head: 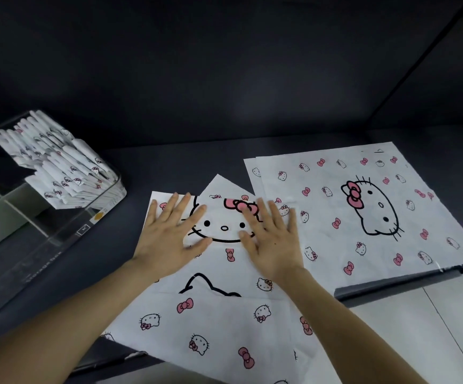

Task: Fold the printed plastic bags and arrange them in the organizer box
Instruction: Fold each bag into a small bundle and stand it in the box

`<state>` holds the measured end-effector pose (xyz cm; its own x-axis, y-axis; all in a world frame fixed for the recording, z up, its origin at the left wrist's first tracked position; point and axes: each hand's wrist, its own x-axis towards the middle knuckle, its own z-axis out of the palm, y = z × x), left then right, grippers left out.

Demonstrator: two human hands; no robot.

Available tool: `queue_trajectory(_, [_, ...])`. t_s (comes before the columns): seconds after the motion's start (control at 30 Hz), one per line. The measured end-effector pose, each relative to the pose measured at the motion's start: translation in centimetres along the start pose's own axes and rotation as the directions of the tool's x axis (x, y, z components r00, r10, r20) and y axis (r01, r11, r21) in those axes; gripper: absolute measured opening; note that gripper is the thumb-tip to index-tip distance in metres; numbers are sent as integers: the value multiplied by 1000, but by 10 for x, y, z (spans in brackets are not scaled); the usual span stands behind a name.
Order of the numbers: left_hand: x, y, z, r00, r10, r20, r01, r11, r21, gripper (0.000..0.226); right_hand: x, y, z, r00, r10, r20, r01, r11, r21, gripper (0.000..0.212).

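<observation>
Left hand [169, 239], right hand [274, 242] press bag [224, 214]; lettering [44, 263] blurred.

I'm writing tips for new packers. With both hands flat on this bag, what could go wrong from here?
1. The top bag under the left hand and right hand lies askew on a lower bag; it may slide and crease crooked.
2. That lower bag overhangs the near edge of the table and could slip off.

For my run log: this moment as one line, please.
left hand: pressing bag | right hand: pressing bag | organizer box: folded bags inside
</observation>
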<state>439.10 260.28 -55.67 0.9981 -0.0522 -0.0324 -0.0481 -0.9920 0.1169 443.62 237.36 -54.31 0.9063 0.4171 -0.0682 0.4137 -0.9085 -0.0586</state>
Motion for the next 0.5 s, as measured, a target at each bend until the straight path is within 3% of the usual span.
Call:
queue_trajectory(0.33, [0, -1, -1, 1000, 1, 5, -1, 1000, -9, 76, -25, 50, -10, 983, 167, 83, -163, 985, -48, 84])
queue_trajectory(0.4, [0, -2, -1, 1000, 7, 6, -7, 1000, -11, 77, -22, 46, -17, 973, 228, -16, -229, 973, -41, 79])
queue_trajectory(0.5, [-1, -3, 0, 1000, 28, 2, -28, 999, -16, 81, -9, 46, -22, 942, 212, -262, -208, 977, 45, 58])
